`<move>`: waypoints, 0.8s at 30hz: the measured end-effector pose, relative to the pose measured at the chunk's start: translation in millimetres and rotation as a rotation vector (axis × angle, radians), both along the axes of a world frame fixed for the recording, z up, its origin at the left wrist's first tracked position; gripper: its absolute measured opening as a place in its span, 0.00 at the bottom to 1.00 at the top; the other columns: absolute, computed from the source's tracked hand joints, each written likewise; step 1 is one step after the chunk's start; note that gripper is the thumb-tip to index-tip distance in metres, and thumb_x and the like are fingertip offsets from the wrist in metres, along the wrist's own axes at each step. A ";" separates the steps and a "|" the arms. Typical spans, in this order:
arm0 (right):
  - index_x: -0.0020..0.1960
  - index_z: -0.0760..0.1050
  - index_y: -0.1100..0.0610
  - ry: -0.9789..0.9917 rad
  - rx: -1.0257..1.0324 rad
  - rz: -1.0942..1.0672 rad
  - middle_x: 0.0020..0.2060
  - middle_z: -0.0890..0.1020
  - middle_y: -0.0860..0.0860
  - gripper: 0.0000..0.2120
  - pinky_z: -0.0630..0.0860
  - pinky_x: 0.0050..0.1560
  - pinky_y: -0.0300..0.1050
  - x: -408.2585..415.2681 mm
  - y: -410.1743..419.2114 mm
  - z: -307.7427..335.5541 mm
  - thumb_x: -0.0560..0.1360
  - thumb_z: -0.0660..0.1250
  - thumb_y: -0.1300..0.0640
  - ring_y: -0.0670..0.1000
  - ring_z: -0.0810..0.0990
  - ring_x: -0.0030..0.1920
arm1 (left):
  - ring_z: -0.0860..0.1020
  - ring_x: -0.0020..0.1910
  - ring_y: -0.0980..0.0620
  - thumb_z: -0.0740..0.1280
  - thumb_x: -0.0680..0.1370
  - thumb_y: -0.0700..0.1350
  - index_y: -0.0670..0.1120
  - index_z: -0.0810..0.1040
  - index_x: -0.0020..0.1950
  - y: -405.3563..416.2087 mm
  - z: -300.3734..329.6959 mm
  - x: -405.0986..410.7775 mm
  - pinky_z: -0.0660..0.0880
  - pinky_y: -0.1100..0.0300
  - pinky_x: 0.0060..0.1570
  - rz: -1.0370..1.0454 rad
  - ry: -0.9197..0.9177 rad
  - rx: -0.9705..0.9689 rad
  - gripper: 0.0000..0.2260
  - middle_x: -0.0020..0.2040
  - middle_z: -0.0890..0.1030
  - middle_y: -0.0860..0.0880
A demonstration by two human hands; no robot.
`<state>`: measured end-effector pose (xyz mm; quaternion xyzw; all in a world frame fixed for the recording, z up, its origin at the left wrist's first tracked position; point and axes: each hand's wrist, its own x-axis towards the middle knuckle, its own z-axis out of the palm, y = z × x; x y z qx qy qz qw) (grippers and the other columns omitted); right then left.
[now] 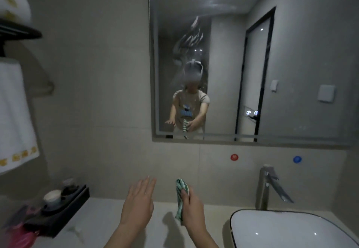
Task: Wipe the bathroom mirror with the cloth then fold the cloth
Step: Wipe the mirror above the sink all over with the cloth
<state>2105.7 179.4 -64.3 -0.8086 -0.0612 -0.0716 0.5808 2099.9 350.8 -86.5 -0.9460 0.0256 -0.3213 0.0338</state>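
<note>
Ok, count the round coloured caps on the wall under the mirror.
2. The red cap sits on the tile just below the mirror, left of the faucet. The blue cap is to the faucet's upper right. None seem hidden.

A home or hotel bathroom, seen at the vanity.

A large wall mirror [252, 63] hangs on pale grey tiles above a light countertop [101, 222], where a white basin [287, 230] sits under a chrome tap [270, 185]. White towels [13, 115] hang from a black rack [17, 31] at the left, a black tray [64, 208] holds cups, and the glass reflects a dark-framed door [256, 72].
</note>
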 end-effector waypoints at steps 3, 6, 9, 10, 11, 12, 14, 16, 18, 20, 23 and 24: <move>0.52 0.74 0.55 -0.053 0.018 -0.044 0.42 0.78 0.51 0.09 0.67 0.41 0.43 8.5 -9.1 36.0 0.82 0.56 0.55 0.54 0.78 0.47 | 0.83 0.47 0.47 0.80 0.47 0.42 0.44 0.83 0.54 -8.6 34.6 13.1 0.79 0.49 0.43 -0.020 -0.059 -0.010 0.34 0.51 0.83 0.46; 0.57 0.75 0.58 -0.075 0.069 -0.119 0.47 0.79 0.56 0.13 0.68 0.43 0.41 16.8 -19.4 66.4 0.82 0.55 0.54 0.56 0.78 0.52 | 0.82 0.50 0.45 0.79 0.50 0.42 0.44 0.81 0.56 -11.8 62.8 26.1 0.79 0.48 0.45 -0.042 -0.120 -0.026 0.34 0.52 0.83 0.45; 0.56 0.75 0.62 -0.120 0.135 -0.171 0.46 0.79 0.57 0.14 0.67 0.42 0.41 26.2 -30.3 96.1 0.82 0.55 0.54 0.56 0.77 0.49 | 0.82 0.50 0.44 0.76 0.55 0.42 0.42 0.80 0.57 -13.0 87.0 38.5 0.78 0.46 0.47 -0.072 -0.190 -0.022 0.30 0.54 0.82 0.44; 0.52 0.74 0.61 -0.142 0.152 -0.182 0.42 0.78 0.54 0.13 0.64 0.39 0.41 30.6 -33.8 106.7 0.82 0.55 0.55 0.54 0.76 0.45 | 0.82 0.50 0.44 0.77 0.54 0.42 0.42 0.81 0.57 -12.6 94.9 42.6 0.78 0.46 0.47 -0.075 -0.204 -0.016 0.31 0.54 0.82 0.44; 0.49 0.73 0.60 -0.168 0.166 -0.196 0.38 0.76 0.52 0.12 0.62 0.36 0.42 34.9 -36.3 118.5 0.82 0.55 0.55 0.53 0.74 0.42 | 0.82 0.50 0.44 0.79 0.53 0.41 0.42 0.81 0.57 -11.6 101.9 47.7 0.78 0.46 0.47 -0.073 -0.210 -0.012 0.32 0.54 0.82 0.44; 0.47 0.72 0.59 -0.196 0.177 -0.216 0.35 0.75 0.50 0.11 0.61 0.34 0.43 40.4 -38.2 129.8 0.82 0.54 0.55 0.51 0.73 0.39 | 0.82 0.50 0.44 0.80 0.51 0.41 0.42 0.81 0.58 -9.6 107.3 54.1 0.78 0.45 0.47 -0.070 -0.215 -0.011 0.34 0.54 0.82 0.44; 0.47 0.70 0.58 -0.254 0.192 -0.268 0.34 0.73 0.47 0.10 0.61 0.34 0.44 51.4 -39.4 151.8 0.82 0.54 0.55 0.49 0.73 0.37 | 0.82 0.51 0.43 0.80 0.51 0.40 0.41 0.80 0.58 -3.1 116.3 68.1 0.77 0.44 0.47 -0.062 -0.211 -0.023 0.35 0.55 0.82 0.43; 0.47 0.71 0.57 -0.312 0.187 -0.326 0.35 0.73 0.48 0.10 0.63 0.35 0.43 65.4 -38.0 171.9 0.82 0.54 0.55 0.50 0.74 0.38 | 0.82 0.51 0.42 0.81 0.50 0.39 0.41 0.80 0.58 5.7 124.6 83.9 0.77 0.43 0.47 -0.053 -0.189 -0.030 0.36 0.55 0.82 0.42; 0.50 0.73 0.59 -0.368 0.181 -0.383 0.38 0.75 0.51 0.11 0.63 0.37 0.43 82.0 -34.9 192.6 0.82 0.54 0.55 0.52 0.74 0.41 | 0.81 0.52 0.42 0.80 0.51 0.39 0.40 0.79 0.59 15.9 135.2 100.9 0.77 0.42 0.48 -0.054 -0.180 -0.041 0.36 0.55 0.81 0.42; 0.52 0.74 0.62 -0.422 0.189 -0.443 0.41 0.76 0.54 0.13 0.62 0.39 0.42 100.9 -29.3 213.2 0.82 0.54 0.56 0.53 0.73 0.42 | 0.80 0.55 0.42 0.79 0.57 0.38 0.41 0.78 0.62 29.0 148.1 121.1 0.75 0.43 0.52 -0.056 -0.188 -0.068 0.34 0.58 0.80 0.42; 0.53 0.73 0.63 -0.473 0.215 -0.525 0.40 0.74 0.54 0.13 0.57 0.35 0.42 129.7 -16.3 244.0 0.82 0.53 0.57 0.51 0.70 0.37 | 0.78 0.58 0.41 0.78 0.62 0.39 0.43 0.76 0.65 54.1 172.6 158.3 0.74 0.42 0.55 -0.061 -0.225 -0.064 0.32 0.61 0.79 0.41; 0.53 0.73 0.64 -0.488 0.224 -0.541 0.39 0.74 0.54 0.13 0.57 0.33 0.42 139.1 -11.2 254.7 0.82 0.53 0.57 0.49 0.69 0.34 | 0.77 0.59 0.41 0.77 0.63 0.39 0.43 0.75 0.66 61.3 182.5 170.3 0.73 0.42 0.56 -0.066 -0.239 -0.058 0.31 0.62 0.78 0.41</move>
